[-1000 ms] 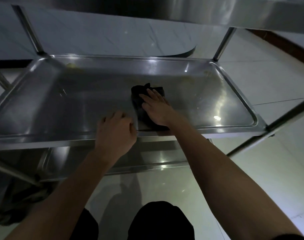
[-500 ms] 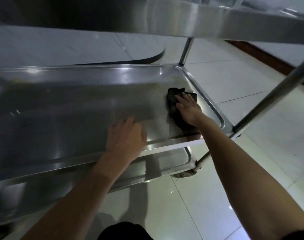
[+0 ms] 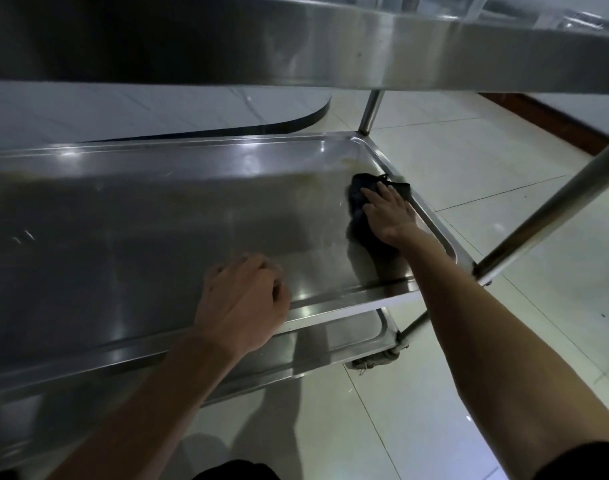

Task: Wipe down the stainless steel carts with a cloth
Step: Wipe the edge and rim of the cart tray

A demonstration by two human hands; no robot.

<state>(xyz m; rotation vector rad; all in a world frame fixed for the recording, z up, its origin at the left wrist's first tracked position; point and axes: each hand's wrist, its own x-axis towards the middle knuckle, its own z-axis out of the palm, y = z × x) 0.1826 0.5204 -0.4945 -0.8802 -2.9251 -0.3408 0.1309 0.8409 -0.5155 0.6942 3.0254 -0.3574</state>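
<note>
Sliding dark cloth [image 3: 360, 216] under flat right hand [image 3: 391, 216] from mid-shelf to middle shelf's [image 3: 192, 157] right edge; left hand [image 3: 242, 303], curled, gripping front rim. Finishing this pass, likely.

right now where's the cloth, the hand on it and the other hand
dark cloth [image 3: 360, 199]: head view, the bare part left of the fingers.
right hand [image 3: 389, 216]: head view, back of the hand, flat on the cloth.
left hand [image 3: 242, 306]: head view, back of the hand, on the shelf's front rim.
</note>
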